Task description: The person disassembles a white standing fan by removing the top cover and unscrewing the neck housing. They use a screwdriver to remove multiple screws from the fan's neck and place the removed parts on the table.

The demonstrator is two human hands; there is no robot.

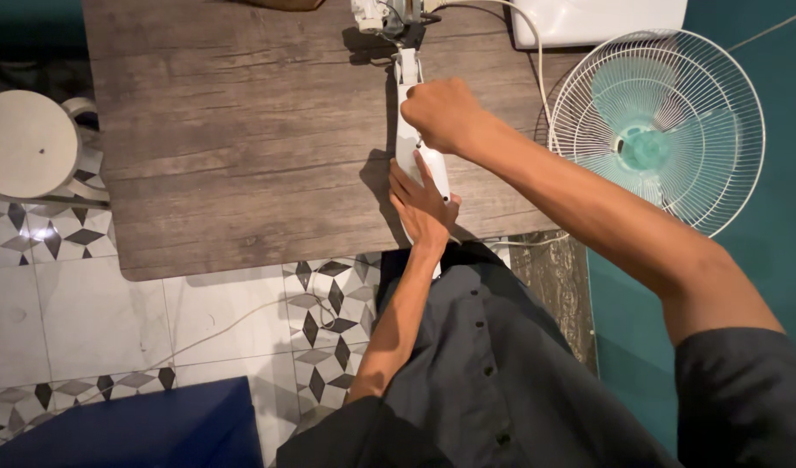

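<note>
A long white strip of cloth or padded material (408, 139) lies along the wooden table (242, 139), running from a small white sewing machine head (389, 17) at the far edge toward me. My right hand (446, 113) is closed over the strip's upper part, pressing or gripping it. Lower down, my left hand (422, 204) lies on the same strip with fingers spread flat, near the table's front edge. A dark grey buttoned shirt (476, 364) hangs from the front edge down over my lap.
A white standing fan (658, 130) with a teal hub stands right of the table. A white cord (537, 61) runs along the table's right side. A round white stool (25, 143) sits at left on patterned floor tiles (320, 321). A blue object (138, 433) lies at bottom left.
</note>
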